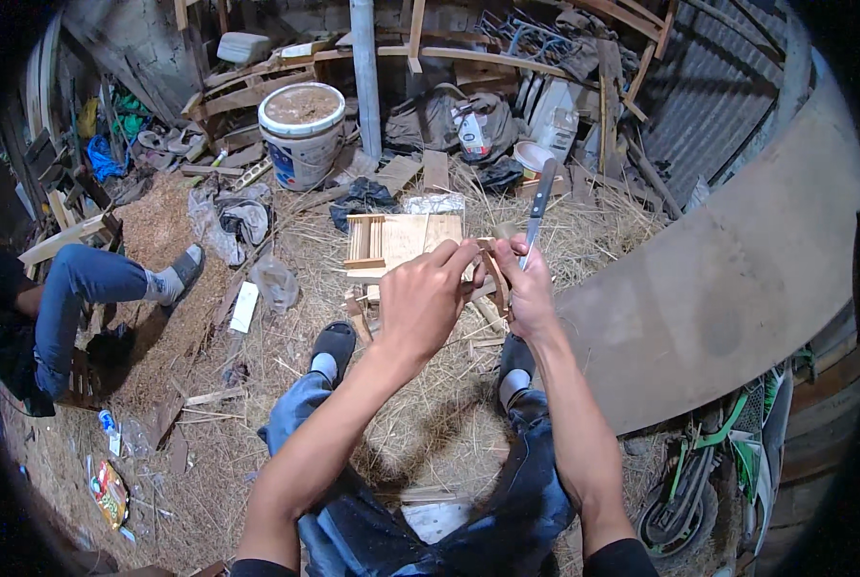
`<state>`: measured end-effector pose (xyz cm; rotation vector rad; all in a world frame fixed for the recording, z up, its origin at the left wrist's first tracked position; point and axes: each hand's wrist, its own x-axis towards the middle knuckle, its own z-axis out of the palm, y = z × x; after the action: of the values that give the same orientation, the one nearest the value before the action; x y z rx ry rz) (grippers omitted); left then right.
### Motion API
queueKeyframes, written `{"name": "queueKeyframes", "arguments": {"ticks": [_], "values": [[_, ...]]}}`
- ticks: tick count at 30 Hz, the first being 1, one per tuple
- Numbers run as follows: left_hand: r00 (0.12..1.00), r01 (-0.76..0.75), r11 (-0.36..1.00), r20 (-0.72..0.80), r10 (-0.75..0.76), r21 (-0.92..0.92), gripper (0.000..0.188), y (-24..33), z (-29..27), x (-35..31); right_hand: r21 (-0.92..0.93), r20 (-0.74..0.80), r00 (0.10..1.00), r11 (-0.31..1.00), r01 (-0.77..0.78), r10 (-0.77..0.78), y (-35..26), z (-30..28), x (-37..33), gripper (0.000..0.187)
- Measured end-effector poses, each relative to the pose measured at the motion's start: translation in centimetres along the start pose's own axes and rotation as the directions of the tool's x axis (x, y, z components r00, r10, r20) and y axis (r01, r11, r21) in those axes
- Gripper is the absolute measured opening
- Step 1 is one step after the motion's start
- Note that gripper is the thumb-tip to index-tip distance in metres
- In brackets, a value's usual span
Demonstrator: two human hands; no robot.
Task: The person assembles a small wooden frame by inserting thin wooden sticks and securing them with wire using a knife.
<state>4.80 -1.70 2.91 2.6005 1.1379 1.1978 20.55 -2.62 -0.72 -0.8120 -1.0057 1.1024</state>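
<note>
My left hand (416,300) is closed, its fingertips pinched at the top of a curved brown strip (496,273). The strip's material is hard to tell. My right hand (531,293) is closed around a knife (538,202) by its blade, with the dark riveted handle pointing up and away. That hand also touches the strip from the right. A small tan piece (506,231) shows just beyond the fingertips; its kind is unclear. Below and beyond my hands, a light wooden panel with slats (406,237) lies low over the straw.
A white bucket (301,135) filled with brownish material stands beside a pole (364,82). At the right leans a large curved board (718,260), with a green and white motorbike (728,452) below it. Another person's leg (93,274) rests at the left near sawdust (156,216).
</note>
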Motion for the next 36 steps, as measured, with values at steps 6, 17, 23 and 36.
{"name": "queueKeyframes", "arguments": {"ticks": [6,17,23,36], "values": [[0.997,-0.010,0.999,-0.074,0.007,-0.038,0.034,-0.37,0.74,-0.11,0.006,-0.014,1.000,1.000,-0.017,0.017,-0.29,0.19,-0.13,0.028],[0.999,0.004,1.000,-0.054,-0.005,-0.014,0.026,0.00,0.19,-0.04,0.018,-0.013,1.000,1.000,-0.016,0.016,0.26,-0.03,0.07,0.028],[0.998,-0.003,1.000,-0.058,0.003,-0.001,0.026,-0.02,0.17,-0.07,0.011,-0.008,1.000,1.000,-0.013,0.013,0.08,0.07,0.05,0.028],[0.993,0.054,0.980,-0.093,-0.073,-0.192,0.020,-0.48,0.99,-0.28,-0.047,0.000,0.999,0.998,-0.043,0.043,-0.20,0.78,-0.35,0.031]]}}
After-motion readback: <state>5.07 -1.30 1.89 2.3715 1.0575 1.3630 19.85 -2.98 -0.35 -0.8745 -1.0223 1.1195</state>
